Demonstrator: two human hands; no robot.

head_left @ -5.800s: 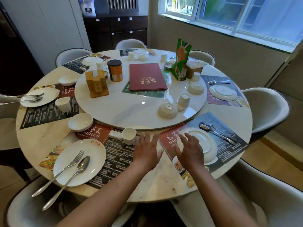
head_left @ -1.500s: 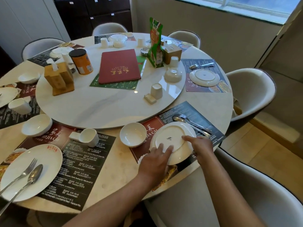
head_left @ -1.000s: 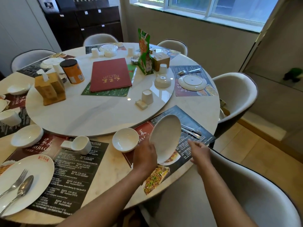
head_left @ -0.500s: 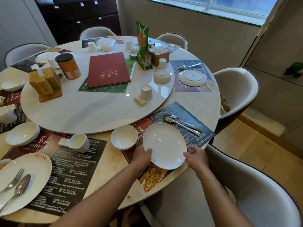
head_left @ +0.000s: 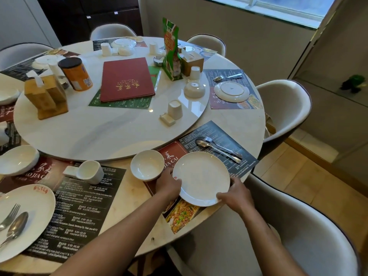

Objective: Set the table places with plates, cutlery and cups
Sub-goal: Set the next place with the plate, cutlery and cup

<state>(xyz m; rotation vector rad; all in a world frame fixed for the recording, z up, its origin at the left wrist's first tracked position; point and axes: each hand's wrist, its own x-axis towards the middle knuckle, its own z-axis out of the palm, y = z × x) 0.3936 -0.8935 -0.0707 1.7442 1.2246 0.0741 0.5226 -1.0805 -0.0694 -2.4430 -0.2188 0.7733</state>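
Both hands are on the white plate (head_left: pixel 201 178) at the near right place: the left hand (head_left: pixel 168 185) grips its left rim, thumb curled over the edge, and the right hand (head_left: pixel 236 194) holds the near right rim with fingers wrapped under it. The plate sits face up, flat over the placemat (head_left: pixel 217 136), near the table's (head_left: pixel 237 120) near edge; whether it rests fully on the mat or hangs just above it, I cannot tell. Just left of it, touching the left hand's knuckles, stands a small white bowl (head_left: pixel 147 165), right way up. Beyond the plate, on the far right part of the same mat, a spoon (head_left: pixel 217 149) and fork (head_left: pixel 223 146) lie side by side. A cup (head_left: pixel 175 109) waits upside down on the turntable (head_left: pixel 99 134) beyond. Compared with a second and a half ago, the plate has been flipped: then its underside with the maker's mark faced up, a second ago it stood on edge in the left hand, and now its eating side shows. Over the last half second it has barely shifted, and both hands keep their hold on the rim.
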